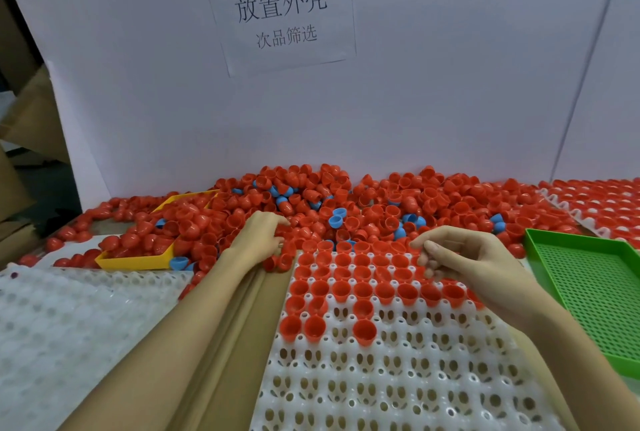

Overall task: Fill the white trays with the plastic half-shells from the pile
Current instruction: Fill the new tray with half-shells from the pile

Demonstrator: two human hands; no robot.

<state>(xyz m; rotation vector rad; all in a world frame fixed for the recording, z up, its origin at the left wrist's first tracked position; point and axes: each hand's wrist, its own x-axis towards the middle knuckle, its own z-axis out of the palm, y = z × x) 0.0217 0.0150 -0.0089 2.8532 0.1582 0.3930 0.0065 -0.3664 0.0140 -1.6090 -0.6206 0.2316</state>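
Observation:
A big pile of red half-shells (363,202), with a few blue ones among them, lies along the white back wall. In front of me a white tray (398,378) holds red shells in its far rows and a few in the row below; its near rows are bare holes. My left hand (259,240) lies palm down on the pile's near edge, just left of the tray's far corner, fingers curled into the red shells. My right hand (464,257) hovers over the tray's far right rows, fingers loosely curled, and I see nothing held in it.
A yellow tray (138,261) heaped with red shells sits at the left. A green perforated tray (588,295) stands at the right. Stacked white trays (69,326) lie at the near left, and a filled tray (602,202) is at the far right. Brown cardboard (228,344) covers the table.

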